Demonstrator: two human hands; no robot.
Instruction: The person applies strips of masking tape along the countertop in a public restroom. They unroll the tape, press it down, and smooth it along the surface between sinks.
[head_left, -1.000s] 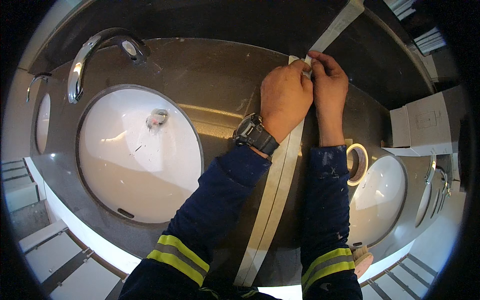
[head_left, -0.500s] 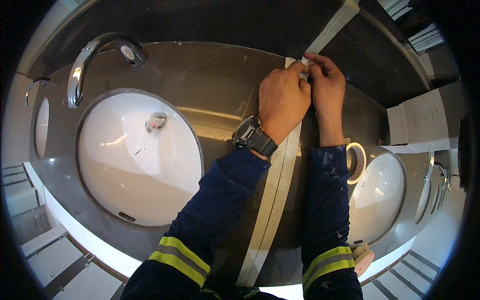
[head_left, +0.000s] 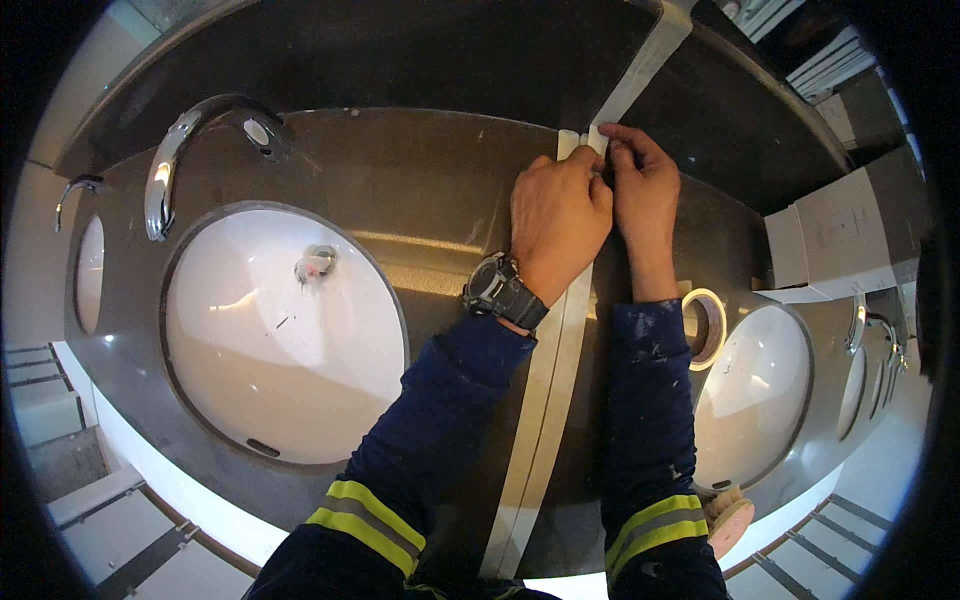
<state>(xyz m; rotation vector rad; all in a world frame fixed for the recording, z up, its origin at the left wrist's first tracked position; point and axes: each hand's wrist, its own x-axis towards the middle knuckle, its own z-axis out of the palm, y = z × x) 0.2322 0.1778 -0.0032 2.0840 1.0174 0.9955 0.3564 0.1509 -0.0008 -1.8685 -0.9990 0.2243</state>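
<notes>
Touching the upper ends of two pale tape strips (head_left: 550, 420), laid side by side from upper to lower centre of the frame, with the left hand (head_left: 562, 220) loosely curled over them and the right hand (head_left: 645, 195) just beside, bent thumb near forefinger. Impossible to tell whether pinching, with fingertips partly hidden. Flanked on the dark counter (head_left: 420, 165) by a white basin (head_left: 285, 350) at left and a tape roll (head_left: 719, 328) right of centre.
</notes>
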